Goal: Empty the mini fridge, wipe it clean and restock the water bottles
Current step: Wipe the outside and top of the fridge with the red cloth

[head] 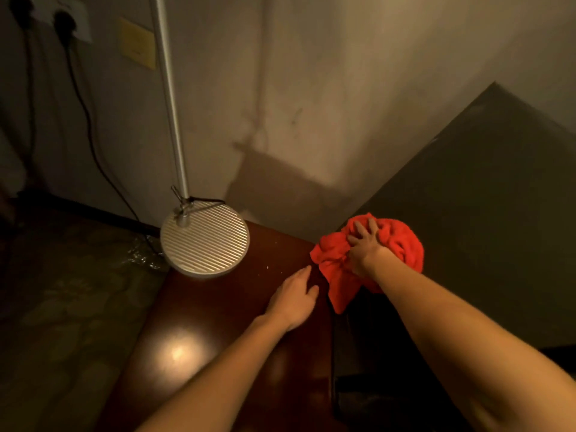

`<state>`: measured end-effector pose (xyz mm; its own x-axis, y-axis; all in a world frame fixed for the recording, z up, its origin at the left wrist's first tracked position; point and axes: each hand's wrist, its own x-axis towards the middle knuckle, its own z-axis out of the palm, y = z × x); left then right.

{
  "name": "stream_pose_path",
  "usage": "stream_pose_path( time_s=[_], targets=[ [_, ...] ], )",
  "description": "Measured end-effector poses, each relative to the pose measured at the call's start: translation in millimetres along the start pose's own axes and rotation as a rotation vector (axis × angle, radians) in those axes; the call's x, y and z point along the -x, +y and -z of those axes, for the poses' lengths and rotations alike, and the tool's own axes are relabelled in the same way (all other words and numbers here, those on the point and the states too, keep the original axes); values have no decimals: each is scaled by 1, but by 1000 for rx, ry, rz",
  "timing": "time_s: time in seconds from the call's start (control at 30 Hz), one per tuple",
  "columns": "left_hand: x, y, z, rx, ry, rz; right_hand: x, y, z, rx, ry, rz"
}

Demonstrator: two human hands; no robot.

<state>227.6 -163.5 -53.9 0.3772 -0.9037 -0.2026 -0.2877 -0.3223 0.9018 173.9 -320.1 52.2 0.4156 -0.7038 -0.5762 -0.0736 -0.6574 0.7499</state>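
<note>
The right hand (363, 247) presses a red cloth (396, 244) onto the near corner of the dark fridge (486, 198) top, fingers spread over the bunched fabric and curling slightly into it, so the grip is a palm-down press with a light clutch of the folds. One tail of the cloth hangs down below the wrist, over the fridge's front edge. The left hand (293, 299) lies flat and relaxed on the wooden tabletop (218, 332), just left of the cloth, holding nothing. Beyond it, further left, a lamp base (205, 240) stands at the tabletop's far edge with its pole (171, 98) rising up the wall.

The cloth looks soft, light and limp, likely terry; it will crumple to any shape and has no stiff edge to hold. It should wipe best bunched under the palm as it is now, with the loose tail gathered in so it does not drag or snag. The fridge top looks smooth and hard, so the cloth should slide easily under steady pressure. No bottles are visible, and the fridge's inside cannot be seen from here.
</note>
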Motion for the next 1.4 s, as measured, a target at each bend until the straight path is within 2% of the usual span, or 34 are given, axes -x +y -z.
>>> stream_pose_path(
  time_s=[0.2,0.3,0.33,0.4,0.43,0.53,0.6,0.67,0.73,0.83,0.93,1.07,1.17,1.23,1.4],
  targets=[
    [1,-5,-13,-48,-83,32,3,-32,-15,89,-182,259],
    [4,2,-20,-29,-163,61,20,-37,-30,161,87,273],
    [6,4,-21,-37,-197,72,27,-40,-30,207,99,371],
    [12,10,-25,-55,-268,71,53,-48,-43,207,-93,520],
    [17,14,-27,-61,-304,55,68,-50,-44,166,-132,531],
    [34,31,-33,-80,-434,1,117,-48,-41,72,-84,511],
    [48,44,-37,-91,-531,-2,146,-48,-38,90,-111,486],
    [57,54,-39,-93,-593,-15,172,-49,-31,91,-141,401],
    [62,63,-40,-87,-618,-50,190,-44,-28,36,-105,329],
    [64,69,-41,-62,-609,-143,210,-32,-34,-105,114,290],
    [69,70,-47,-8,-566,-232,221,-18,-54,-95,301,232],
    [70,82,-59,123,-435,-257,225,9,-45,-111,323,191],
    [55,92,-64,216,-320,-209,206,17,-20,-132,197,114],
    [36,92,-67,257,-265,-167,182,20,-14,-42,148,76],
    [-21,79,-70,267,-214,-74,126,12,-8,-6,120,13]
  ],
)
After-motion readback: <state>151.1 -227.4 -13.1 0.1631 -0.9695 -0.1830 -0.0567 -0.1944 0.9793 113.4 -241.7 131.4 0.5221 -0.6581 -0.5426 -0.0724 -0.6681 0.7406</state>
